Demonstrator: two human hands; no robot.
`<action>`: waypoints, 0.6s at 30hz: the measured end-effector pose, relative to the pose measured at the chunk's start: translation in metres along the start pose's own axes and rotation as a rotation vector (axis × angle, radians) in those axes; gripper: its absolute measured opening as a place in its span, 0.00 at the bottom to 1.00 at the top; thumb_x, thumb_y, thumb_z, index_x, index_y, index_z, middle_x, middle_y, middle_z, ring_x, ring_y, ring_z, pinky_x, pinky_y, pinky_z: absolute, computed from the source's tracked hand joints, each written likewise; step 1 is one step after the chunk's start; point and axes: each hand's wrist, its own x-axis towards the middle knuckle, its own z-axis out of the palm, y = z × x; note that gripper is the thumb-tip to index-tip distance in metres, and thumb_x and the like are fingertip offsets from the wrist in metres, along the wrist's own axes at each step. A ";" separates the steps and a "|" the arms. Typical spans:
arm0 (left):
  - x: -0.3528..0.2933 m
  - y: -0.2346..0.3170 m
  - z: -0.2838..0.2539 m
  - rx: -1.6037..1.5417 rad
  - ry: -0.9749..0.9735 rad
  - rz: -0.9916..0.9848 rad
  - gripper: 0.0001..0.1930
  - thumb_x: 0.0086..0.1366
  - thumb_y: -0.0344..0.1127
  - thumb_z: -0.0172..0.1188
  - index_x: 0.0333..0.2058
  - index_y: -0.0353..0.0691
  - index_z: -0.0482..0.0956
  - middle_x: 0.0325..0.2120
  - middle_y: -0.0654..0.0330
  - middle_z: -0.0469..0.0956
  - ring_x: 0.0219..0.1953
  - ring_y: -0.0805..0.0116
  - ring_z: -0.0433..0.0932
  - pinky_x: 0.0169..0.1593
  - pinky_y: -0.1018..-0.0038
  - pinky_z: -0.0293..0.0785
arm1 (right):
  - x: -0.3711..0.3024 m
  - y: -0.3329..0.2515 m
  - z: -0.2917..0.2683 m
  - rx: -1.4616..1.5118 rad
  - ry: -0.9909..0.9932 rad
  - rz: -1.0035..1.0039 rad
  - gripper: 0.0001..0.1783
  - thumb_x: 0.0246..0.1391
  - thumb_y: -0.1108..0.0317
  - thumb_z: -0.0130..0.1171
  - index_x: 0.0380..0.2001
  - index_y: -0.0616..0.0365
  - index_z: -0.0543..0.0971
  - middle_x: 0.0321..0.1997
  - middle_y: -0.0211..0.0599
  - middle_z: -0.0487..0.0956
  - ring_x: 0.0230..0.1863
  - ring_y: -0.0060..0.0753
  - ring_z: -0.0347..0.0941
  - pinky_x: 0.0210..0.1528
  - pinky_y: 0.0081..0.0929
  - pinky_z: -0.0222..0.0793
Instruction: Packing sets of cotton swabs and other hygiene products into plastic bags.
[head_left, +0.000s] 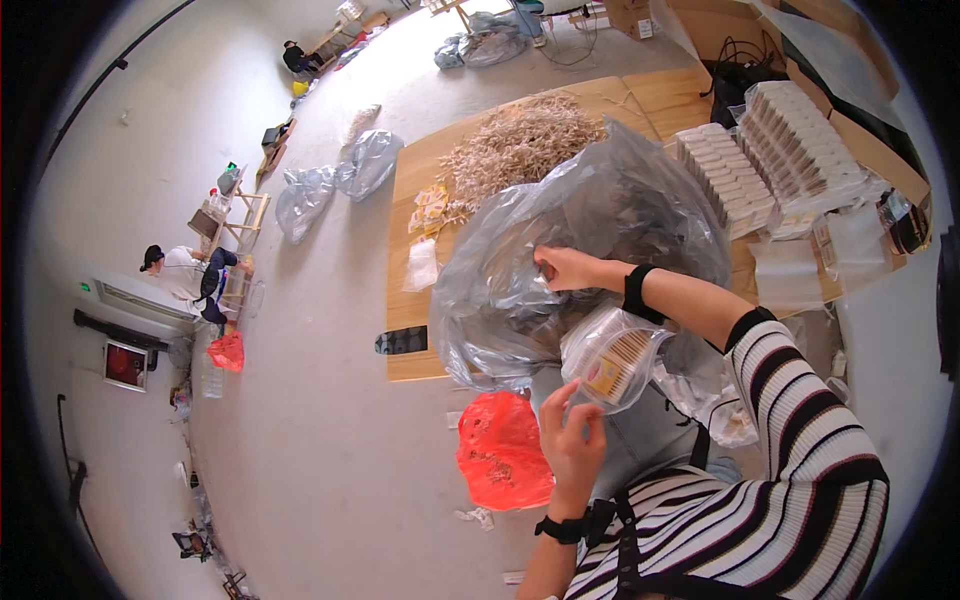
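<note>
— Right hand (562, 268)?
— Pinching the big crumpled clear plastic bag (580, 240) over the wooden counter (415, 200).
— Left hand (572, 440)?
— Grip pressed on a small clear packet of pale sticks (617, 362), just below that bag.

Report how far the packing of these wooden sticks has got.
Done: rows of filled white packs are stacked on the wooden table. In hand: the left hand holds a small clear packet of sticks, while the right hand grips the large grey plastic bag. Left: a big loose pile of pale wooden sticks remains on the table.
</note>
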 end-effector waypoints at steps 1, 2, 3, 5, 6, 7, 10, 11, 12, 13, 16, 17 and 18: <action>0.000 0.001 0.000 0.004 -0.004 -0.007 0.08 0.48 0.18 0.61 0.27 0.39 0.78 0.49 0.53 0.75 0.49 0.54 0.72 0.48 0.66 0.71 | 0.002 -0.002 0.003 -0.022 -0.046 0.008 0.23 0.44 0.72 0.61 0.44 0.65 0.67 0.31 0.50 0.78 0.36 0.51 0.77 0.38 0.40 0.70; -0.001 0.002 0.000 0.009 -0.007 -0.014 0.08 0.48 0.18 0.61 0.26 0.39 0.78 0.49 0.53 0.75 0.49 0.54 0.72 0.48 0.66 0.71 | 0.004 -0.004 0.004 -0.017 -0.043 0.003 0.23 0.44 0.72 0.61 0.44 0.65 0.67 0.31 0.50 0.78 0.36 0.51 0.77 0.38 0.40 0.70; -0.001 0.003 0.000 0.015 -0.008 -0.009 0.08 0.48 0.18 0.61 0.26 0.39 0.78 0.49 0.53 0.75 0.49 0.54 0.72 0.48 0.66 0.71 | 0.007 -0.004 0.005 -0.059 -0.060 0.042 0.23 0.44 0.71 0.60 0.44 0.66 0.66 0.31 0.51 0.79 0.36 0.52 0.77 0.38 0.41 0.70; -0.001 0.003 0.000 0.027 -0.003 -0.008 0.08 0.48 0.20 0.63 0.27 0.40 0.78 0.48 0.56 0.75 0.48 0.55 0.73 0.47 0.65 0.72 | 0.015 -0.002 0.008 -0.097 -0.073 0.079 0.23 0.45 0.70 0.59 0.45 0.66 0.65 0.31 0.52 0.79 0.36 0.54 0.77 0.38 0.41 0.70; -0.001 0.003 0.002 0.030 -0.005 -0.005 0.08 0.48 0.20 0.63 0.27 0.40 0.78 0.48 0.56 0.75 0.48 0.55 0.73 0.47 0.65 0.72 | 0.019 0.002 0.008 -0.085 -0.040 0.087 0.23 0.45 0.68 0.60 0.43 0.67 0.66 0.32 0.52 0.79 0.37 0.55 0.77 0.38 0.42 0.70; -0.001 0.003 0.003 0.023 -0.005 -0.004 0.09 0.48 0.20 0.63 0.27 0.40 0.78 0.48 0.55 0.75 0.48 0.55 0.73 0.47 0.65 0.72 | 0.023 0.006 0.009 -0.074 -0.007 0.096 0.22 0.45 0.67 0.60 0.42 0.67 0.67 0.33 0.53 0.80 0.38 0.56 0.78 0.37 0.43 0.70; 0.001 0.004 0.006 -0.008 -0.015 -0.014 0.09 0.48 0.18 0.62 0.27 0.40 0.78 0.48 0.54 0.75 0.48 0.54 0.73 0.47 0.65 0.72 | 0.037 0.014 0.011 -0.016 0.055 0.169 0.22 0.43 0.61 0.66 0.39 0.65 0.73 0.33 0.48 0.80 0.38 0.48 0.78 0.40 0.36 0.71; 0.002 0.004 0.006 -0.033 -0.024 -0.023 0.09 0.48 0.17 0.61 0.27 0.39 0.79 0.48 0.53 0.75 0.49 0.54 0.72 0.47 0.65 0.72 | 0.038 0.017 0.010 -0.017 0.054 0.171 0.22 0.43 0.61 0.66 0.39 0.65 0.73 0.33 0.48 0.80 0.38 0.48 0.78 0.40 0.36 0.71; 0.002 0.003 0.006 -0.031 -0.021 -0.027 0.09 0.48 0.17 0.61 0.27 0.39 0.79 0.48 0.53 0.75 0.49 0.54 0.72 0.47 0.65 0.72 | 0.039 0.018 0.011 -0.026 0.097 0.230 0.21 0.43 0.60 0.66 0.36 0.64 0.75 0.32 0.46 0.81 0.36 0.46 0.79 0.38 0.35 0.72; 0.003 0.003 0.005 -0.025 -0.018 -0.018 0.09 0.48 0.17 0.61 0.27 0.39 0.79 0.48 0.54 0.75 0.49 0.54 0.72 0.47 0.65 0.72 | 0.041 0.020 0.011 -0.036 0.139 0.290 0.20 0.42 0.58 0.67 0.33 0.64 0.78 0.31 0.45 0.81 0.34 0.43 0.79 0.37 0.33 0.72; 0.004 0.002 0.004 -0.023 -0.012 -0.002 0.10 0.48 0.17 0.61 0.27 0.39 0.79 0.48 0.54 0.75 0.49 0.55 0.72 0.46 0.65 0.72 | 0.043 0.030 0.001 0.092 -0.013 0.354 0.19 0.40 0.58 0.68 0.30 0.63 0.80 0.26 0.39 0.81 0.28 0.36 0.79 0.31 0.32 0.72; 0.004 0.002 0.004 -0.026 -0.013 0.004 0.10 0.48 0.17 0.61 0.27 0.40 0.79 0.48 0.54 0.75 0.49 0.55 0.72 0.46 0.65 0.72 | 0.043 0.033 0.001 0.111 -0.030 0.324 0.20 0.42 0.54 0.69 0.27 0.63 0.81 0.23 0.38 0.81 0.23 0.31 0.78 0.27 0.31 0.71; 0.005 0.002 0.005 -0.024 -0.011 0.009 0.10 0.48 0.17 0.61 0.27 0.40 0.79 0.48 0.54 0.75 0.49 0.55 0.72 0.46 0.65 0.72 | 0.044 0.034 0.003 0.111 -0.027 0.319 0.20 0.42 0.54 0.69 0.27 0.63 0.81 0.23 0.38 0.81 0.23 0.31 0.78 0.27 0.31 0.71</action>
